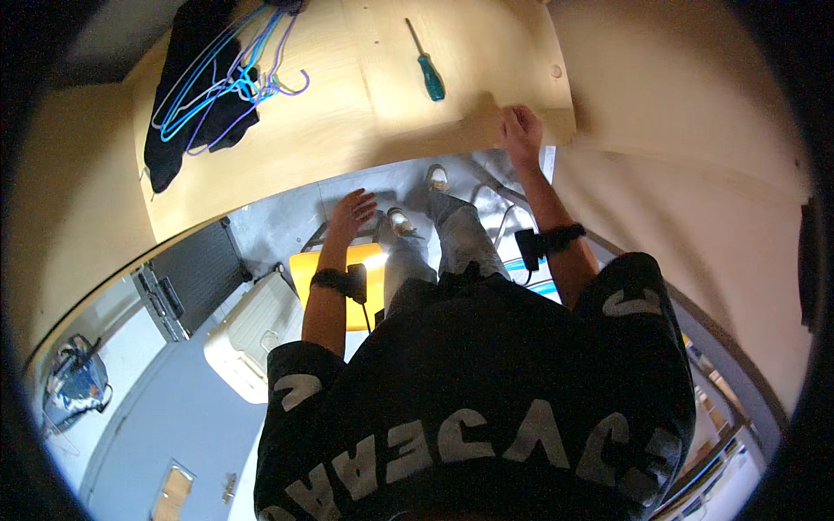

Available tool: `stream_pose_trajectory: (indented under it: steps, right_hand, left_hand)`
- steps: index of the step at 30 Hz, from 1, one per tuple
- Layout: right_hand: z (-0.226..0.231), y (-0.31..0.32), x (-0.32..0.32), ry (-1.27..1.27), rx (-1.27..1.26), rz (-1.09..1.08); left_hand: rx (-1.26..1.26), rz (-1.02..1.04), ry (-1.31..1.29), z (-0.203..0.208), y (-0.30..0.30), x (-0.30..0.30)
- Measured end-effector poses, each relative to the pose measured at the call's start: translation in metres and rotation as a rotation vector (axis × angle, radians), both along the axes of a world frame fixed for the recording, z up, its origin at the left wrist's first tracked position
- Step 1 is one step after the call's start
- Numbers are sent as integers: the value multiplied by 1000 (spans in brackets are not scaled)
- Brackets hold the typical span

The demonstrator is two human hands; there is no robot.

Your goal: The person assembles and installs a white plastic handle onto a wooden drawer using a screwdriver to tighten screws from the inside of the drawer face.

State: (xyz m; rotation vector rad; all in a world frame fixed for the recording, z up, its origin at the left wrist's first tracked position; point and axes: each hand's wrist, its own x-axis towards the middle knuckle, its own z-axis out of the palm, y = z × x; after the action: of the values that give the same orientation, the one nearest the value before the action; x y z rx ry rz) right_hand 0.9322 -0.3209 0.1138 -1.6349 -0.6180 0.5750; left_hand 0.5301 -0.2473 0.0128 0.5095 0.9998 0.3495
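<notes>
My right hand (521, 132) is over the near right edge of a pale wooden tabletop (330, 87). Its fingers look curled in, and no object shows in them. Lower and further left, my left hand (354, 209) hangs just off the table's front edge, fingers loosely stretched and holding nothing. A screwdriver (430, 76) with a green handle lies on the wood, closest to my right hand, its shaft pointing away. At the left of the tabletop, several blue, purple and white clothes hangers (234, 87) rest on a black cloth (165, 156).
Wooden side panels rise to the left and right (678, 95) of the tabletop. Below its edge are a yellow stool (304, 269), a cream-coloured case (239, 347) and a dark grey panel (200, 269). A bag (76, 373) sits further left, near a grey-blue door (174, 417).
</notes>
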Motion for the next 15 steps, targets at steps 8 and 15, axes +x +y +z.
stream_pose_trajectory:
  steps: [8,15]
  right_hand:
    - [-143,-57,-50,1224,-47,-334]
    - [-142,15,-75,1423,284,-466]
  left_hand:
    - [-19,-336,147,10,-16,0]
    - [119,-422,268,13,-20,-77]
